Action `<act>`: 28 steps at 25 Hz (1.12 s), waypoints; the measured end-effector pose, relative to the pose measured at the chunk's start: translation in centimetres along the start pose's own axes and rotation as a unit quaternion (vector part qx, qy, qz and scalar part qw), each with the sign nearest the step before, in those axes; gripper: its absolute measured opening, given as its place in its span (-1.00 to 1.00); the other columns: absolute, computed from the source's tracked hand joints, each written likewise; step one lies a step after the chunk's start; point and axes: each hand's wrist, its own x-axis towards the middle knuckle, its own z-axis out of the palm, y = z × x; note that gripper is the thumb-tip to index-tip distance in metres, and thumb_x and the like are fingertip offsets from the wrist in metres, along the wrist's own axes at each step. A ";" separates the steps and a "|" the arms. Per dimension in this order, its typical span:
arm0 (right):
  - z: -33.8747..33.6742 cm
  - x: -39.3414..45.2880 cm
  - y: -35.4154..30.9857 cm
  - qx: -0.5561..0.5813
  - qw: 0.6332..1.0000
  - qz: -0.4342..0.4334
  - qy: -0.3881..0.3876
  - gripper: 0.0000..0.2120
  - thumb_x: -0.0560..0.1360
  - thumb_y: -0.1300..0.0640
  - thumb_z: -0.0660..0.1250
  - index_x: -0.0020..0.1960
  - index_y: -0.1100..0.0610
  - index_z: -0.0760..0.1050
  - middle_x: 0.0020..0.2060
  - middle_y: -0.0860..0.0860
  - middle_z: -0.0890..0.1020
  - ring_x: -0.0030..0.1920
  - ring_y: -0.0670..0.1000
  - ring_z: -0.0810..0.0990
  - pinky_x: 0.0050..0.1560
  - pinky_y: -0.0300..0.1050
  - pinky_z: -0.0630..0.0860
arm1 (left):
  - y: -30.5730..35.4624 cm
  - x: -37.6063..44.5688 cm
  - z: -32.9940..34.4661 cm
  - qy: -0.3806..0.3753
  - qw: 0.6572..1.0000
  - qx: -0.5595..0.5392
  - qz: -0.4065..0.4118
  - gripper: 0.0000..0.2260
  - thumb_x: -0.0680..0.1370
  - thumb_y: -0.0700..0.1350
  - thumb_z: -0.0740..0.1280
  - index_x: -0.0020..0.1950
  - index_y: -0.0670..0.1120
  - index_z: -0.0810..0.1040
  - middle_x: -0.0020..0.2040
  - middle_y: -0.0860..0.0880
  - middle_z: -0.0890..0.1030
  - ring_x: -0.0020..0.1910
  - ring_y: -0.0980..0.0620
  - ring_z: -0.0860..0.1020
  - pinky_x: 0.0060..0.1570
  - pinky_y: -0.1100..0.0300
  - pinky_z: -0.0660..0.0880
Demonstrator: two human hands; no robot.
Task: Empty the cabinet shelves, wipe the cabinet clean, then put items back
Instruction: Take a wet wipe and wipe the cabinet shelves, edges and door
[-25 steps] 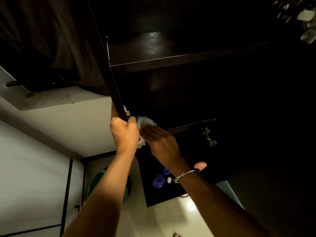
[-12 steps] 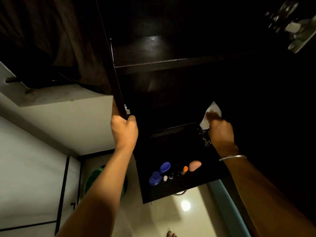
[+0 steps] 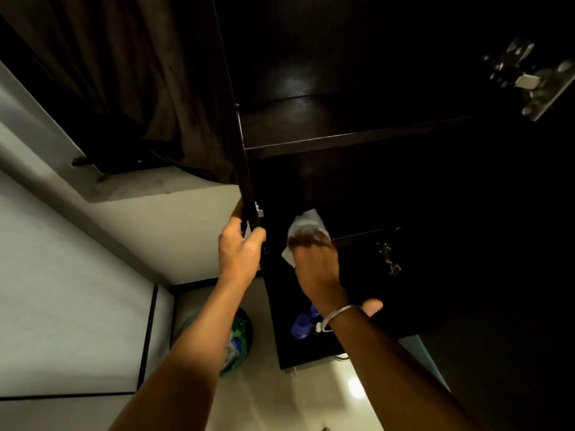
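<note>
- Dark cabinet, shelves bare.
- Left hand, fingers curled, grips door edge.
- Right hand presses white cloth inside; finger spread unclear.
- Blue bottles on lower shelf.
- Green bin holds rubbish.

We see a dark brown, near-black cabinet with a matching door; a white cloth; silver hinges; a silver bangle on the wrist; blue bottles and a pink-orange item on a black lower surface; a green bin with bluish bits inside; cream glossy floor; white wall tiles with black lines; a dark brown curtain, plain, no pattern.
</note>
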 end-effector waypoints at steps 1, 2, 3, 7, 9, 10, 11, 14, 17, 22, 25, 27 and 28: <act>0.1 0.2 -1.4 0.034 0.999 -0.010 -0.031 -0.75 0.50 0.21 0.29 0.16 0.16 0.60 0.02 0.14 0.64 0.06 0.17 0.63 0.14 0.07 0.54 | -0.1 -0.2 -0.7 -0.016 1.000 -0.018 0.020 -0.85 0.46 -0.21 0.29 -0.01 -0.22 0.55 -0.42 -0.06 0.38 -0.46 0.01 0.33 -0.41 0.09 0.25; -0.2 0.2 -2.7 0.087 0.994 -0.008 -0.063 -0.77 0.54 0.19 0.29 0.15 0.13 0.62 0.02 0.11 0.66 0.04 0.14 0.64 0.08 0.03 0.56 | -0.1 -0.4 -1.3 -0.028 0.999 -0.033 0.028 -0.86 0.43 -0.20 0.25 -0.07 -0.15 0.55 -0.43 0.01 0.38 -0.45 0.08 0.32 -0.40 0.17 0.26; -0.6 0.1 -3.6 0.156 0.985 0.018 -0.074 -0.80 0.55 0.17 0.30 0.11 0.08 0.64 -0.01 0.08 0.68 0.00 0.10 0.65 0.02 -0.01 0.58 | -0.2 -0.4 -1.9 -0.034 0.998 -0.046 0.032 -0.84 0.43 -0.19 0.22 -0.09 -0.13 0.57 -0.42 0.02 0.42 -0.42 0.06 0.35 -0.37 0.24 0.29; -4.8 0.0 -5.0 0.493 0.811 0.308 0.060 -0.92 0.52 0.12 0.42 -0.06 -0.04 0.67 -0.17 -0.07 0.70 -0.15 -0.11 0.66 -0.11 -0.07 0.60 | -0.2 -0.5 -3.0 0.019 0.993 -0.116 -0.029 -0.75 0.57 -0.26 0.25 0.00 0.06 0.64 -0.22 0.08 0.67 -0.11 0.07 0.63 -0.03 0.30 0.53; -7.8 0.1 -6.3 0.627 0.674 0.370 0.126 -0.87 0.52 0.20 0.42 -0.08 -0.03 0.67 -0.20 -0.07 0.71 -0.18 -0.16 0.67 -0.15 -0.19 0.56 | -0.5 -0.3 -3.1 0.038 0.989 -0.133 -0.058 -0.72 0.59 -0.28 0.27 0.00 0.10 0.63 -0.13 0.03 0.69 -0.01 0.01 0.65 0.08 0.12 0.57; -9.4 0.3 -7.2 0.685 0.617 0.357 0.148 -0.84 0.53 0.25 0.39 -0.03 0.02 0.68 -0.17 -0.06 0.72 -0.14 -0.16 0.68 -0.14 -0.25 0.55 | -0.6 -0.2 -3.2 0.040 0.987 -0.140 -0.068 -0.73 0.59 -0.28 0.28 0.01 0.08 0.65 -0.10 0.00 0.70 0.01 -0.01 0.66 0.09 0.08 0.57; -10.7 0.6 -8.1 0.724 0.584 0.327 0.169 -0.82 0.55 0.28 0.34 0.05 0.07 0.67 -0.11 -0.04 0.73 -0.07 -0.13 0.69 -0.10 -0.27 0.56 | -0.7 0.0 -3.2 0.038 0.985 -0.151 -0.072 -0.75 0.59 -0.27 0.28 0.04 0.04 0.66 -0.07 -0.03 0.71 0.02 -0.02 0.66 0.07 0.08 0.58; -12.1 0.5 -10.3 0.691 0.648 0.204 0.248 -0.78 0.60 0.29 0.27 0.18 0.18 0.63 0.08 0.02 0.70 0.14 -0.07 0.65 0.14 -0.15 0.57 | -0.3 0.0 -3.2 0.027 0.983 -0.174 -0.056 -0.78 0.61 -0.27 0.25 0.11 -0.13 0.68 -0.03 -0.06 0.71 -0.06 0.05 0.66 -0.08 0.24 0.58; -10.0 0.4 -10.2 0.537 0.778 0.124 0.303 -0.79 0.51 0.34 0.40 0.14 0.26 0.65 0.08 0.06 0.67 0.13 -0.12 0.63 0.17 -0.18 0.56 | -0.2 0.4 -3.0 0.023 0.978 -0.203 -0.047 -0.78 0.60 -0.26 0.24 0.05 -0.16 0.69 -0.11 -0.05 0.70 -0.12 0.08 0.62 -0.14 0.25 0.55; -7.5 1.7 -8.4 0.422 0.839 0.113 0.324 -0.92 0.42 0.31 0.50 -0.16 0.23 0.60 -0.18 0.02 0.59 -0.13 0.00 0.56 -0.14 -0.08 0.54 | -3.0 1.5 -2.4 0.022 0.991 -0.129 -0.036 -0.72 0.56 -0.25 0.29 0.23 -0.06 0.63 0.10 -0.01 0.69 0.11 0.07 0.63 0.17 0.14 0.56; -5.7 1.5 -8.2 0.409 0.848 0.117 0.315 -0.87 0.40 0.34 0.51 -0.21 0.27 0.55 -0.14 0.07 0.52 -0.14 -0.03 0.52 -0.15 -0.21 0.53 | -5.4 1.5 -2.6 -0.050 0.998 -0.020 -0.017 -0.45 0.53 -0.34 0.25 0.47 0.05 0.43 0.39 0.06 0.51 0.22 0.31 0.49 0.19 0.40 0.42; -3.7 0.7 -8.3 0.414 0.859 0.123 0.274 -0.86 0.39 0.35 0.50 -0.24 0.26 0.55 -0.18 0.05 0.51 -0.20 -0.08 0.53 -0.22 -0.25 0.50 | -7.0 1.8 -2.2 -0.133 0.990 0.026 -0.040 -0.31 0.46 -0.37 0.18 0.54 0.11 0.32 0.45 0.08 0.44 0.29 0.31 0.44 0.22 0.41 0.39; -2.4 0.2 -8.3 0.423 0.861 0.133 0.250 -0.86 0.39 0.36 0.50 -0.26 0.23 0.55 -0.21 0.02 0.53 -0.22 -0.12 0.54 -0.23 -0.23 0.50 | -7.9 2.0 -2.0 -0.166 0.984 0.036 -0.057 -0.27 0.41 -0.34 0.16 0.54 0.13 0.32 0.46 0.07 0.44 0.37 0.20 0.43 0.27 0.33 0.39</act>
